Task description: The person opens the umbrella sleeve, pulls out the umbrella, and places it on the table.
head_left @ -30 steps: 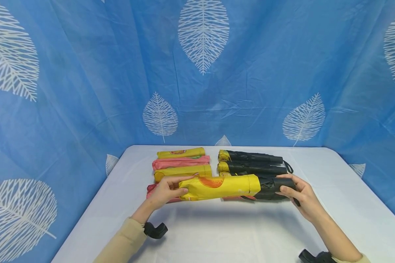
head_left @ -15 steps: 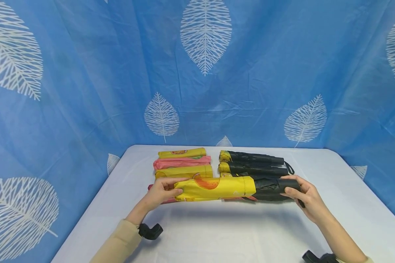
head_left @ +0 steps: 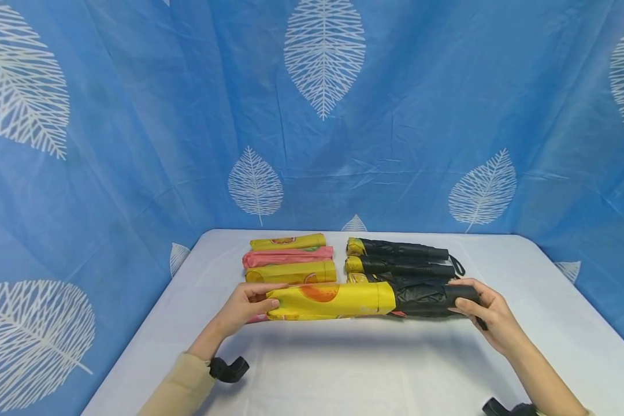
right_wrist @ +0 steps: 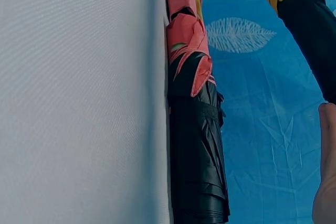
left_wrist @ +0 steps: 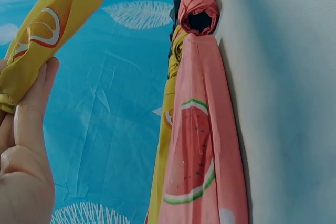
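Above the table, a yellow umbrella sleeve [head_left: 338, 300] with an orange-slice print covers one end of a folded black umbrella [head_left: 421, 297]. My left hand [head_left: 244, 309] pinches the sleeve's far left end between thumb and fingers, also visible in the left wrist view. At the other end, my right hand [head_left: 489, 315] grips the umbrella's black handle. Its black canopy shows between sleeve and handle. Behind them on the table lie a pink watermelon-print sleeve [left_wrist: 199, 135] and a black umbrella with a pink end [right_wrist: 197, 150], both mostly hidden in the head view.
Several flat sleeves, yellow [head_left: 291, 271] and pink [head_left: 288, 256], form a column at the back left of the white table [head_left: 353, 370]. Beside them to the right, folded black umbrellas [head_left: 403, 249] with yellow ends lie in a matching column. A blue leaf-print curtain [head_left: 395, 115] surrounds the table.
My left hand has moved left with the yellow sleeve, and my right hand slightly right with the handle. More of the black umbrella is exposed between them.
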{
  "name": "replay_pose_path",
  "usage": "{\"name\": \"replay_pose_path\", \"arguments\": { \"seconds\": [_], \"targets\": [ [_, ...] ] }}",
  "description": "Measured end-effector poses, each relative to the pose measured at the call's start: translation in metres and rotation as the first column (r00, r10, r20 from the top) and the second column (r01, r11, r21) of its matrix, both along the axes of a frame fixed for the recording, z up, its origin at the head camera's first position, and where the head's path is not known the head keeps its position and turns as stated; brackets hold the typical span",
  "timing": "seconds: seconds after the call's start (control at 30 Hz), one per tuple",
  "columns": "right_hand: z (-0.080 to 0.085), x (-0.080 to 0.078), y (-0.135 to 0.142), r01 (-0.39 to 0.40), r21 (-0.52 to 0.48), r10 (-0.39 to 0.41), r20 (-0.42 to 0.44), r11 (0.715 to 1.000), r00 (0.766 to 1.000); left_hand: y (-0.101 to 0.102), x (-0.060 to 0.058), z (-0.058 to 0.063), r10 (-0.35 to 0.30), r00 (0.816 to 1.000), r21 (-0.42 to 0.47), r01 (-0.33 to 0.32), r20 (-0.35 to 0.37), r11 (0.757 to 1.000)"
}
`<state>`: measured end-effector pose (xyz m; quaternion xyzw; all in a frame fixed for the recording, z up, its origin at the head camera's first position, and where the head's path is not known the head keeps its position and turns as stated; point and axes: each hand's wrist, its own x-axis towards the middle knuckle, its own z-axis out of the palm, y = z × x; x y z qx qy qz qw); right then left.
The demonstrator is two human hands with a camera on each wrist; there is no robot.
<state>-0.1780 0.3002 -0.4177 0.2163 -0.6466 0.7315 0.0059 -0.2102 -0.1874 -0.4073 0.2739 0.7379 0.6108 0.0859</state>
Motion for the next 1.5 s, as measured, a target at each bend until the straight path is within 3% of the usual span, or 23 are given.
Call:
{"name": "replay_pose_path", "arguments": {
  "seconds": [0.27,0.47,0.7,0.93,1.2,1.5],
  "targets": [
    [0.0,0.003,0.004,0.004,0.023,-0.004,0.013,1.0,1.0,-0.005,0.005,-0.002,0.007,0.999,-0.007,-0.007,0.051,1.0],
    [0.001,0.008,0.01,0.042,0.048,-0.044,0.044,0.998,0.998,-0.012,0.007,-0.003,0.062,0.996,-0.036,-0.06,0.062,0.998],
    [0.0,0.011,0.021,0.042,0.047,-0.042,0.009,0.998,0.999,-0.027,0.011,-0.006,0.093,0.991,-0.043,-0.09,0.091,0.995],
    [-0.002,0.016,0.028,0.06,0.044,-0.062,0.053,0.997,0.997,-0.042,0.016,-0.009,0.15,0.982,-0.085,-0.141,0.111,0.986],
    [-0.005,0.017,0.032,0.082,0.064,-0.086,0.076,0.995,0.993,-0.053,0.017,-0.015,0.134,0.988,-0.068,-0.129,0.076,0.989],
    [-0.012,0.019,0.046,0.061,0.034,-0.064,0.115,0.998,0.991,-0.068,0.019,-0.02,0.181,0.974,-0.095,-0.169,0.137,0.981]
  ]
}}
